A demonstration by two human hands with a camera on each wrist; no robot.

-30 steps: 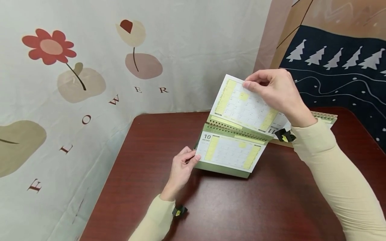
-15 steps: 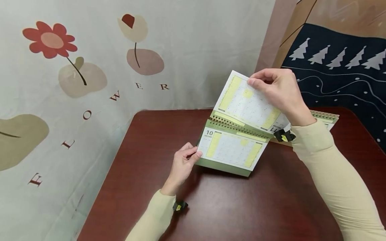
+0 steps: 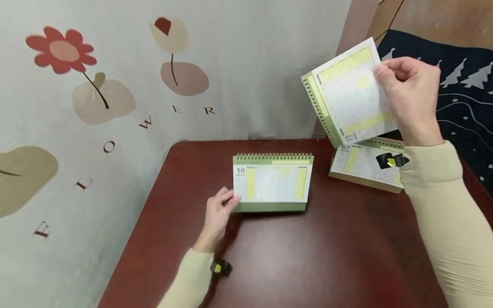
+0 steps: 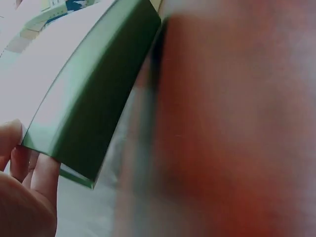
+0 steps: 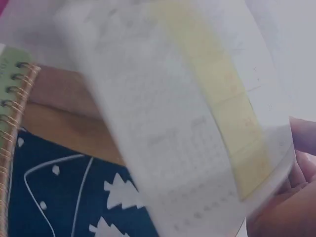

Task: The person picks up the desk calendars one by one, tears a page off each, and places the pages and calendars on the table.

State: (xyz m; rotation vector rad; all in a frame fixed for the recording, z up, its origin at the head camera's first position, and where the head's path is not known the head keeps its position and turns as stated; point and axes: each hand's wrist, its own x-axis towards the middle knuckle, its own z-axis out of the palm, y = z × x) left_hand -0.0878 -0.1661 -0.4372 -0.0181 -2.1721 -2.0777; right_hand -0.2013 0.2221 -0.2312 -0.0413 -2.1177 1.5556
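Note:
A green desk calendar (image 3: 271,182) with a spiral top edge stands on the table, its "10" page facing me. My left hand (image 3: 217,211) grips its lower left corner, thumb in front and fingers behind the green stand (image 4: 94,94). Up at the right, my right hand (image 3: 414,96) pinches a white and yellow calendar sheet (image 3: 352,92) by its edge between thumb and fingers. The sheet is tilted in the air, apart from the green calendar, with a green strip and a row of holes or rings along its left side. It looks blurred in the right wrist view.
Below the sheet, another desk calendar (image 3: 366,169) showing "07" sits at the right of the dark red table (image 3: 308,256), partly covered by the sheet and right wrist. A flower-printed curtain (image 3: 246,64) hangs behind; a dark cloth with white trees (image 3: 458,111) is at the right.
The sheet has come away from the green calendar and moved up and right with my right hand. The green calendar has shifted left and turned to face me, my left hand still holding it.

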